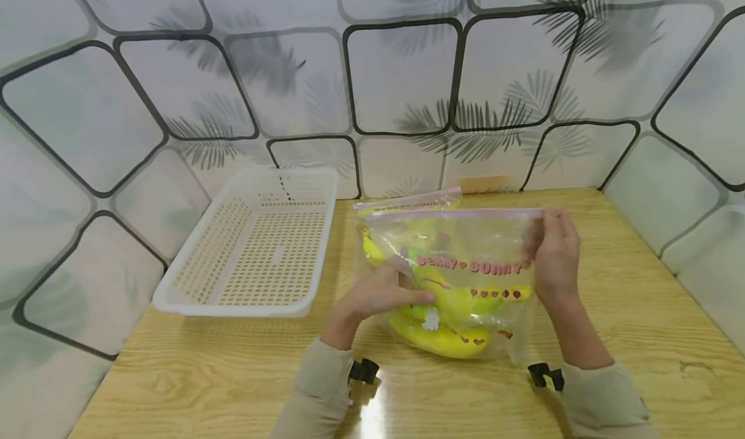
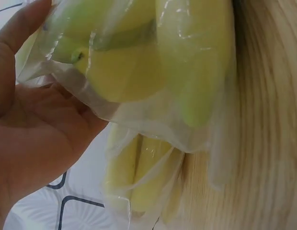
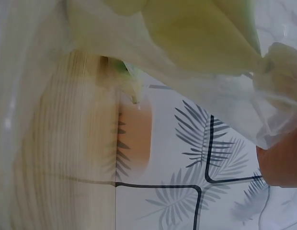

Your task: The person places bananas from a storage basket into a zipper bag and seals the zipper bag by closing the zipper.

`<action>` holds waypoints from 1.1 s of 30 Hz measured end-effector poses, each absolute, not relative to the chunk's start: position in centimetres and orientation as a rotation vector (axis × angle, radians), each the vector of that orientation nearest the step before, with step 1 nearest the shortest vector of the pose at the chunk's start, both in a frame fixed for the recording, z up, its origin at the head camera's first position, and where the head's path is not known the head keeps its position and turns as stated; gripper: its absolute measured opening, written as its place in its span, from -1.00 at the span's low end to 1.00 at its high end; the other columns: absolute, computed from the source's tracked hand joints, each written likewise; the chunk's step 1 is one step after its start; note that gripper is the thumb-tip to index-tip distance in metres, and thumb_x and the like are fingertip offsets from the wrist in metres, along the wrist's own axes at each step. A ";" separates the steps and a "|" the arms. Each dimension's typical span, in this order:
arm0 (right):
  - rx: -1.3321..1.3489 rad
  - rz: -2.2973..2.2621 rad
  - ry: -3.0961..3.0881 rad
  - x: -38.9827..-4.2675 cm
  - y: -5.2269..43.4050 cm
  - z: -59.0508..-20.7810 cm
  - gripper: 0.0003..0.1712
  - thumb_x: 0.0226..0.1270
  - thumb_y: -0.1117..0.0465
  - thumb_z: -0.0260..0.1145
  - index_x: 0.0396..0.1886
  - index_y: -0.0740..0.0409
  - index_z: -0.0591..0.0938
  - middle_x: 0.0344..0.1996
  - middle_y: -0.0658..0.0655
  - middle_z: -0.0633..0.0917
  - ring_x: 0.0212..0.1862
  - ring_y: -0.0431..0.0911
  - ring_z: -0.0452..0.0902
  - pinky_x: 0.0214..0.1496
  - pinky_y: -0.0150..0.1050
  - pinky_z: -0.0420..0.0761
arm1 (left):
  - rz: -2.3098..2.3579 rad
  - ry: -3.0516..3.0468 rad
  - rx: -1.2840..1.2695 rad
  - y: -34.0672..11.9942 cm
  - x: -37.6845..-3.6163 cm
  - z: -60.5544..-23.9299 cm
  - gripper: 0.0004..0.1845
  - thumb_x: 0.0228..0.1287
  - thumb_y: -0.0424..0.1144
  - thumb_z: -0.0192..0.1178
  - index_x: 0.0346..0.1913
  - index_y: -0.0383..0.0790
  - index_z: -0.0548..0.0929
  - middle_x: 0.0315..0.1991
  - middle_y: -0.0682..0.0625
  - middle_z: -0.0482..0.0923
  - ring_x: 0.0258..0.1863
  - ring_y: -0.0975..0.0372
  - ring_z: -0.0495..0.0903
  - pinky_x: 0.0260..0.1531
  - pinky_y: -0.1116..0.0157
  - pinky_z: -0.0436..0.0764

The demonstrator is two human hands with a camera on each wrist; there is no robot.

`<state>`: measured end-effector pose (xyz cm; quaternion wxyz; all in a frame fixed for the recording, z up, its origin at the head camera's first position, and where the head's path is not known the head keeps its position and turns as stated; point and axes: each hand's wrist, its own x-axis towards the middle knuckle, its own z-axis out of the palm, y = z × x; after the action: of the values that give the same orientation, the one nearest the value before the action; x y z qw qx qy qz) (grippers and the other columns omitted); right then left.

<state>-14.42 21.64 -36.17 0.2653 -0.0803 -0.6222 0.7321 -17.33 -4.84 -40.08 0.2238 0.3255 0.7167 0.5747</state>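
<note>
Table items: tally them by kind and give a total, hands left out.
Zip bags holding bananas: 2, the front bag held up by the left hand and right hand, the rear bag behind it.
White plastic basket: 1.
Total: 3.

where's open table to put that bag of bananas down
Bare wood lies right of the right hand, out to the wall panels, and along the near edge of the table below the white basket. The middle is crowded: the held zip bag, a second bag behind it, and the left hand.
</note>
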 end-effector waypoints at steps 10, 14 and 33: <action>0.032 2.227 -1.657 -14.2 23.1 -35.6 -0.74 0.59 0.08 0.03 -0.20 0.10 0.58 -0.62 0.00 0.60 -0.63 -0.19 0.49 -0.55 -0.37 0.57 | 2.012 1.923 0.673 -4.3 -17.2 -39.4 -0.79 0.29 -0.50 0.22 -0.32 -0.29 0.37 -0.59 0.14 0.36 -0.47 0.34 0.39 -0.32 0.42 0.43; 0.251 2.259 -1.808 -13.9 23.5 -35.3 -0.65 0.61 -0.02 -0.05 0.09 0.05 0.54 -0.26 0.01 0.70 -0.24 -0.19 0.60 -0.20 -0.40 0.58 | 2.199 1.836 0.576 -4.5 -17.0 -38.4 -0.73 0.34 -0.49 0.18 0.07 -0.36 0.49 -0.29 0.04 0.69 -0.34 0.30 0.64 -0.29 0.38 0.63; 0.202 1.974 -2.087 -13.1 21.1 -34.9 -0.44 0.26 0.40 0.40 0.22 0.11 0.45 0.12 -0.03 0.61 0.38 -0.13 0.29 0.10 -0.52 0.49 | 1.860 2.142 0.578 -6.3 -15.8 -35.5 -0.15 0.22 -0.12 0.40 0.46 -0.03 0.14 0.40 -0.22 0.27 0.34 -0.06 0.36 0.15 -0.01 0.53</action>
<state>-13.13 21.10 -34.90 0.1305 0.0694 -0.7185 0.6797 -15.79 -6.29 -35.50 0.1229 0.1980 0.7343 0.6375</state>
